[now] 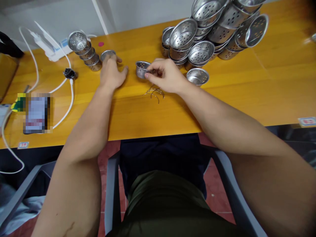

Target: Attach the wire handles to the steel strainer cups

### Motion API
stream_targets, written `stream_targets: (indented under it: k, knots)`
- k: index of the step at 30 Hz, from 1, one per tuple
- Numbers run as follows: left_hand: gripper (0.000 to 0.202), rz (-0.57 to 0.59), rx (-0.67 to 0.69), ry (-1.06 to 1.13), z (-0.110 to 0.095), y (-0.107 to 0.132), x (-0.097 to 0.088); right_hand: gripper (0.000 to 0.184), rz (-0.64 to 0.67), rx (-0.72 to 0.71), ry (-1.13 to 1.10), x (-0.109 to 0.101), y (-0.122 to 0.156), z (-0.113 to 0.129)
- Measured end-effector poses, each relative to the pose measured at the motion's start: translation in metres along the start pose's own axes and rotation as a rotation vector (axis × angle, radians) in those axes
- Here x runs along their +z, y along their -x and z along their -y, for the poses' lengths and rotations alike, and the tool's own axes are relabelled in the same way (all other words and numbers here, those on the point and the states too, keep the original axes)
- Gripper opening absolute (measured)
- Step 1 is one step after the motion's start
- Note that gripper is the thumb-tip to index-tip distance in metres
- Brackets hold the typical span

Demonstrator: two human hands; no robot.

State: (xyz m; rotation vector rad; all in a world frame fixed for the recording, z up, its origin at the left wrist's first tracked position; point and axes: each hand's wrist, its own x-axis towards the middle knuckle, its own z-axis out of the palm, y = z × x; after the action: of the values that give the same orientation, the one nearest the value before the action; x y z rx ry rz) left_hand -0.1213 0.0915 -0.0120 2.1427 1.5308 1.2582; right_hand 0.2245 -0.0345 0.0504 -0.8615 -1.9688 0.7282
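Near the middle of the table, my right hand (168, 74) pinches a small perforated metal strainer basket (142, 69) by its right side, thumb in front. To the left, my left hand (112, 70) reaches over another metal basket (108, 52), its fingers at the near side and its thumb stretched out apart. The fingertips there are partly hidden, but the hand does not close round that basket. Several thin curved wires (156, 92) lie on the wood just below my right hand. A single basket (197, 76) sits to the right of my right wrist.
Perforated baskets (201, 52) are heaped in stacks at the back right. A leaning stack of baskets (86, 52) stands left of my left hand. Further left are a power strip (58, 52), white cables and a blurred phone (37, 113). The yellow table (148, 121) ends before my lap.
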Motion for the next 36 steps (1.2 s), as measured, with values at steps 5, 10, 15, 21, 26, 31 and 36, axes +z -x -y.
stream_targets:
  k: [5, 10, 15, 21, 26, 31, 36]
  knots:
    - [0.107, 0.098, 0.310, 0.115, -0.045, 0.008, 0.002, 0.040, -0.047, -0.002, 0.017, -0.001, -0.004, -0.005]
    - [0.121, 0.391, 0.449, 0.249, -0.105, 0.041, 0.005, 0.060, -0.056, 0.070, -0.205, 0.000, -0.012, -0.015]
    - [0.129, 0.224, 0.408, 0.117, -0.124, 0.055, 0.019, 0.075, -0.002, 0.143, -0.416, 0.005, -0.013, -0.010]
    - [0.106, 0.176, 0.364, 0.088, -0.143, 0.056, 0.015, 0.077, 0.127, 0.223, -0.491, -0.001, -0.009, -0.003]
    - [0.103, 0.276, 0.395, 0.165, -0.141, 0.054, 0.007, 0.068, 0.192, 0.189, -0.415, -0.010, -0.002, 0.008]
    - [0.101, 0.308, 0.401, 0.210, -0.130, 0.047, 0.009, 0.068, 0.128, 0.143, -0.362, -0.007, -0.002, 0.007]
    - [0.101, 0.313, 0.398, 0.210, -0.121, 0.043, 0.015, 0.082, 0.065, 0.150, -0.308, -0.005, -0.007, 0.002]
